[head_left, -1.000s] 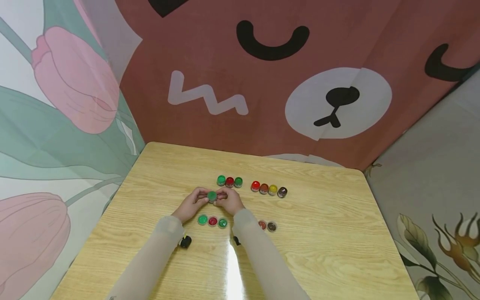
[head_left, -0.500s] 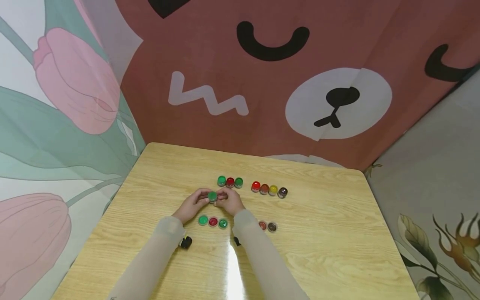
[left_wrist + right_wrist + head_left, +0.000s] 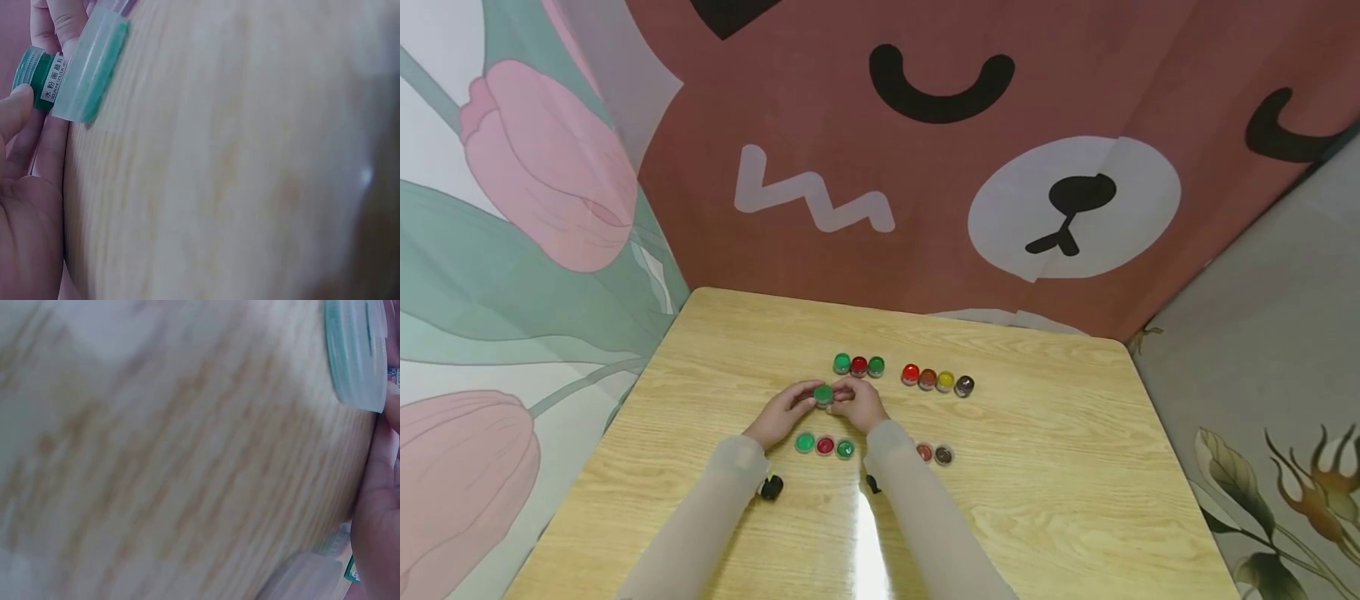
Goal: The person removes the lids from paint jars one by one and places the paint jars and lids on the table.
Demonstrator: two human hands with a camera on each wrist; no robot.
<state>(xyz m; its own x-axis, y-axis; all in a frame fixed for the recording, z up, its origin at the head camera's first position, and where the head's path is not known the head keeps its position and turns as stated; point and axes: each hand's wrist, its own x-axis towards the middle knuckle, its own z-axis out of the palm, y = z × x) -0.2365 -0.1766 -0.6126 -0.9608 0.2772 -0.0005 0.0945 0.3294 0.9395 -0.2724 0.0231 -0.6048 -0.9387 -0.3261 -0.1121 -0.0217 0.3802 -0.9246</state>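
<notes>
A small green gouache paint jar (image 3: 823,394) is held between both hands above the table, its green cap facing up. My left hand (image 3: 781,414) grips its left side; in the left wrist view the left thumb presses the ridged cap of the labelled jar (image 3: 47,81). From the right, my right hand (image 3: 861,406) pinches the same jar, though in the right wrist view most of that hand (image 3: 378,525) is cut off. Closer to me lie a light green lid (image 3: 805,442), a red lid (image 3: 825,446) and a darker green lid (image 3: 846,448).
Beyond the hands stand two groups of paint jars, one with a red jar (image 3: 859,367) between greens, the other including a yellow jar (image 3: 946,382). Partly behind the right sleeve lies a brown lid (image 3: 923,452), beside a dark lid (image 3: 943,454). Printed cloth hangs behind the wooden table (image 3: 1060,467).
Both hands keep hold of the green paint jar in nearly the same place. The head view has shifted very slightly; the other jars and lids have not moved.
</notes>
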